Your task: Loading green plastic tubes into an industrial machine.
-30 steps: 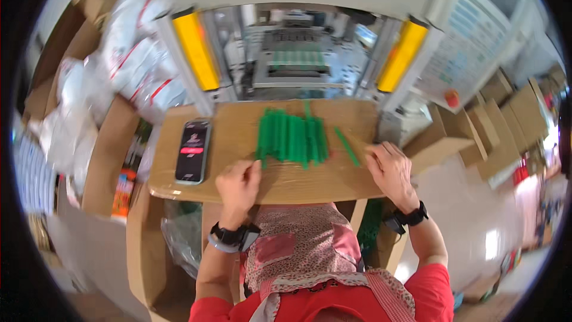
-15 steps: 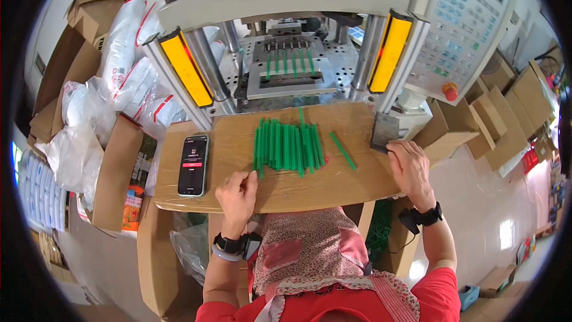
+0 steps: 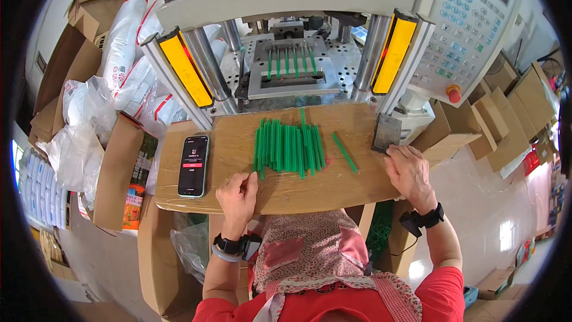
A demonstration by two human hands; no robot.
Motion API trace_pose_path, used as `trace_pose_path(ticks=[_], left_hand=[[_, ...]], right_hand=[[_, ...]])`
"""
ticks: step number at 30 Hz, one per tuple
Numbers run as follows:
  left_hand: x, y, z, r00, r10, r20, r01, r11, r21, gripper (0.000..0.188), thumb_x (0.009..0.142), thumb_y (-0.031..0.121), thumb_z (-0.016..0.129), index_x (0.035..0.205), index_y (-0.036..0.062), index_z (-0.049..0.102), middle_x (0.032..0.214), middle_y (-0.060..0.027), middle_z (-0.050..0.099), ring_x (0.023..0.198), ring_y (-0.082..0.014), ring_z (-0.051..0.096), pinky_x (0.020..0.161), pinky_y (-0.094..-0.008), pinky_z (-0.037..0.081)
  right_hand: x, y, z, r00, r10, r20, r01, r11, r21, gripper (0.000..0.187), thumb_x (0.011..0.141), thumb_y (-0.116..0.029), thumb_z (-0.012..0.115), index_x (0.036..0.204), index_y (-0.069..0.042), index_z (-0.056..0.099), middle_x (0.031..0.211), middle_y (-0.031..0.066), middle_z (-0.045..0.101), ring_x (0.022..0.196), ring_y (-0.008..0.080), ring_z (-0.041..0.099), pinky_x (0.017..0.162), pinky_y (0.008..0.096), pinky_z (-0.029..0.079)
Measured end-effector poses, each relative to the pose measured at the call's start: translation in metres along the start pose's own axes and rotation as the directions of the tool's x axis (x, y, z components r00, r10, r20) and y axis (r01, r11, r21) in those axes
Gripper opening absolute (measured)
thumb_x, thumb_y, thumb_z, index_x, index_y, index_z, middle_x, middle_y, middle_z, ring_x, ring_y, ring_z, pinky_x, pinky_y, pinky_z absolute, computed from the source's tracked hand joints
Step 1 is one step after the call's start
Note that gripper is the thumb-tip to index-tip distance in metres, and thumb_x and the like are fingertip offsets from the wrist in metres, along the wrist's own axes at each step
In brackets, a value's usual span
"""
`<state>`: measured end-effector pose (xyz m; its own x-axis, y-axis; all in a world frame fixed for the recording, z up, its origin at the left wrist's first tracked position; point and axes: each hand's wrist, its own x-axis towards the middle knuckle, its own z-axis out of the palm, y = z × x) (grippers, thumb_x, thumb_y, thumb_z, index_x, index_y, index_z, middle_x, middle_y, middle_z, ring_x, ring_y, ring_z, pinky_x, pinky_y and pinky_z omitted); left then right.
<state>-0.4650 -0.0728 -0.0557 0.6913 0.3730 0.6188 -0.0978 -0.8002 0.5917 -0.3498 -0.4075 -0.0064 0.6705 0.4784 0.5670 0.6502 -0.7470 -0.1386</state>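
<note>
My left hand (image 3: 237, 195) rests on the near edge of a brown tape-covered board (image 3: 286, 201), fingers curled in and closed. Just beyond it lies a row of slim green plastic rods (image 3: 289, 148) side by side, with a single green rod (image 3: 344, 152) apart on the right. At the board's right edge my right hand (image 3: 410, 174) lies with bent fingers and the thumb apart, holding nothing that I can see. Its fingertips are close beside a dark flat metal block (image 3: 386, 133); whether they touch it I cannot tell.
Ahead stands a press with a metal mould (image 3: 292, 88) holding several green rods, between yellow light bars (image 3: 186, 68). A phone (image 3: 193, 166) lies on the board's left. A control panel (image 3: 462, 30) with a red button is at right; cartons (image 3: 450, 128) and white sacks (image 3: 124, 53) flank the machine.
My right hand has shifted slightly down and right, uncovering more of the metal block. Inside the press, a part behind the rods appears farther back. My left hand stays put.
</note>
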Motion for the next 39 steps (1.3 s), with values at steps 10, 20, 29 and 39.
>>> trace_pose_path(ticks=[10, 20, 29, 39], left_hand=[[-0.001, 0.002, 0.002, 1.000, -0.015, 0.011, 0.015, 1.000, -0.018, 0.015, 0.078, 0.013, 0.069, 0.070, 0.0048, 0.059, 0.055, -0.0082, 0.054, 0.047, -0.0236, 0.053, 0.045, -0.0342, 0.040], [0.003, 0.007, -0.004, 0.997, -0.070, -0.020, 0.069, 0.997, -0.025, 0.016, 0.077, 0.014, 0.068, 0.069, 0.0047, 0.059, 0.054, -0.0085, 0.053, 0.048, -0.0234, 0.053, 0.045, -0.0340, 0.040], [0.000, 0.000, -0.007, 0.999, -0.031, -0.014, 0.029, 0.991, -0.129, 0.015, 0.076, 0.011, 0.069, 0.069, 0.0044, 0.057, 0.054, -0.0068, 0.050, 0.047, -0.0211, 0.051, 0.043, -0.0318, 0.037], [0.003, -0.004, -0.005, 0.999, -0.018, -0.049, 0.009, 0.984, -0.179, 0.015, 0.075, 0.010, 0.069, 0.070, 0.0053, 0.056, 0.055, -0.0062, 0.051, 0.046, -0.0213, 0.050, 0.042, -0.0321, 0.037]], right_hand=[[0.062, -0.024, -0.004, 0.982, -0.162, 0.098, 0.157, 0.986, 0.061, 0.022, 0.075, -0.014, 0.065, 0.094, -0.004, 0.061, 0.089, 0.0109, 0.062, 0.083, 0.0292, 0.059, 0.074, 0.0392, 0.047], [0.215, -0.025, 0.107, 0.878, -0.471, 0.087, 0.467, 0.882, 0.058, 0.047, 0.081, -0.026, 0.063, 0.122, -0.007, 0.049, 0.128, 0.0115, 0.049, 0.114, 0.0323, 0.048, 0.096, 0.0390, 0.040], [0.268, -0.024, 0.160, 0.827, -0.486, 0.283, 0.491, 0.869, 0.060, 0.055, 0.084, -0.038, 0.059, 0.130, -0.011, 0.043, 0.136, 0.0084, 0.042, 0.122, 0.0300, 0.040, 0.102, 0.0428, 0.033], [0.273, -0.024, 0.163, 0.830, -0.447, 0.334, 0.471, 0.882, 0.012, 0.059, 0.079, -0.031, 0.063, 0.130, -0.010, 0.043, 0.133, 0.0099, 0.044, 0.121, 0.0301, 0.041, 0.100, 0.0410, 0.034]])
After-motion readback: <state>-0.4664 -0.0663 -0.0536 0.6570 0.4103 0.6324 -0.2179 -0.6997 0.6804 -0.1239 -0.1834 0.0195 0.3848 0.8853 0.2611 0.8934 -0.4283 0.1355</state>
